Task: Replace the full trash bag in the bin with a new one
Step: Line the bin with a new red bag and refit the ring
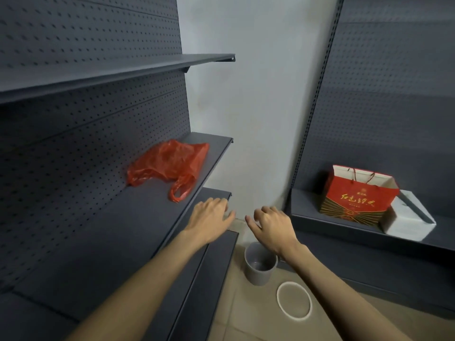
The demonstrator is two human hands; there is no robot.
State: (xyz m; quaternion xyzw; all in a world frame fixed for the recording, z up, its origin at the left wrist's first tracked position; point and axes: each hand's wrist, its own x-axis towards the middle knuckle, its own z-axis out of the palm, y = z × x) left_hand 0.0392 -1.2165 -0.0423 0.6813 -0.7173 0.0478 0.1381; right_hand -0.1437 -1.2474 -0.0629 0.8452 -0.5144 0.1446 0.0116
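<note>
A crumpled red plastic bag [170,166] lies on the middle dark shelf [138,212] at the left, its handle loop hanging toward the shelf's front edge. My left hand [209,217] hovers just below and right of that loop, fingers apart and holding nothing. My right hand [268,222] is beside it, also with fingers apart and nothing in it. Below my right wrist a small grey bin [258,267] stands on the tiled floor with no bag in it. A white ring [294,301] lies flat on the floor next to the bin.
Dark pegboard shelving lines both sides, with an upper shelf [118,70] at the left. On the right low shelf [320,217] stand a red paper gift bag [357,195] and a white box [408,217]. A pale wall fills the corner between them.
</note>
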